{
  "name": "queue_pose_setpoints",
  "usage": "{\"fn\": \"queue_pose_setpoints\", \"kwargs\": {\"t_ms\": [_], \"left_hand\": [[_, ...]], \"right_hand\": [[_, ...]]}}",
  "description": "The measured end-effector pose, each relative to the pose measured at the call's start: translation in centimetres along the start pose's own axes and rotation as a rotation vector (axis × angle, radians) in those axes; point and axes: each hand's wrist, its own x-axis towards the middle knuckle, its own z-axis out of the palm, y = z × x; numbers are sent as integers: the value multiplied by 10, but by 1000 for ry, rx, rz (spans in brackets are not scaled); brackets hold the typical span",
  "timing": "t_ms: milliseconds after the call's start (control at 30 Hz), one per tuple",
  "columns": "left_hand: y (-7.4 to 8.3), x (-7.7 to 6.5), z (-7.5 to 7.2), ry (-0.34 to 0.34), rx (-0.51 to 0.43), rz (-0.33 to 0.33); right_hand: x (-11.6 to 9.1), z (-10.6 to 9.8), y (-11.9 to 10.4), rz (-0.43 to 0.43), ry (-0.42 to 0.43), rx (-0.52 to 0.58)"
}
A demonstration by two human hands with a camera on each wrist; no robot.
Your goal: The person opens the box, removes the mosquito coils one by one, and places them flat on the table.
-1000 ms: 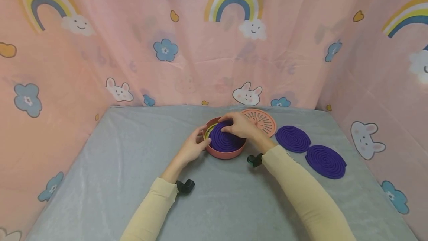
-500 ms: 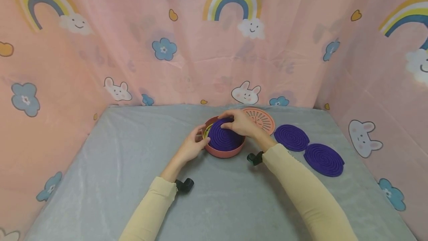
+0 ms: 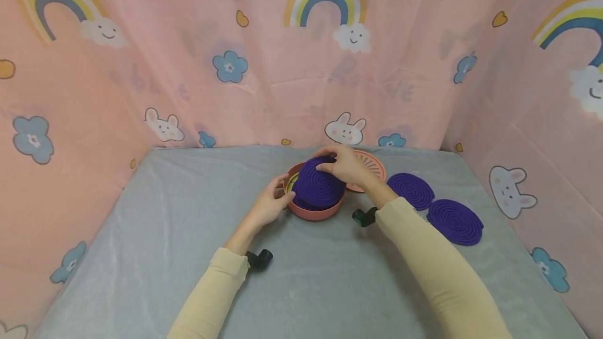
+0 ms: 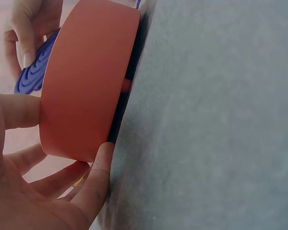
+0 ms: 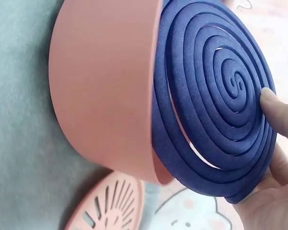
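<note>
A purple mosquito coil (image 3: 321,186) stands tilted in the round salmon-coloured mosquito coil holder (image 3: 316,215), its upper edge raised out of the opening. My right hand (image 3: 347,165) pinches that far edge between thumb and fingers. The coil (image 5: 221,96) leans across the rim in the right wrist view, its lower part overlapping the holder's mouth. At the left side, my left hand (image 3: 270,204) steadies the holder (image 4: 86,81), thumb on its wall and fingers reaching around toward the bottom. Something yellow (image 3: 292,181) shows inside the holder at the left.
A slotted salmon lid (image 3: 371,164) lies behind my right hand. Two more purple mosquito coils (image 3: 455,222) lie flat on the grey cloth (image 3: 301,286) to the right. A pink printed curtain (image 3: 264,98) closes off the back and sides.
My right hand has moved up and slightly right, raising the coil's far edge so it tilts more steeply from the holder. The left hand keeps its place on the holder.
</note>
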Motion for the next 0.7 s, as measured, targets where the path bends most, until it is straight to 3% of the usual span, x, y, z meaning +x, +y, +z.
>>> {"fn": "queue_pose_setpoints", "kwargs": {"t_ms": [500, 700], "left_hand": [[1, 0, 0, -7, -21, 10], [0, 0, 0, -8, -25, 16]], "right_hand": [[-17, -30, 6, 45, 37, 52], [-31, -39, 14, 26, 67, 52]]}}
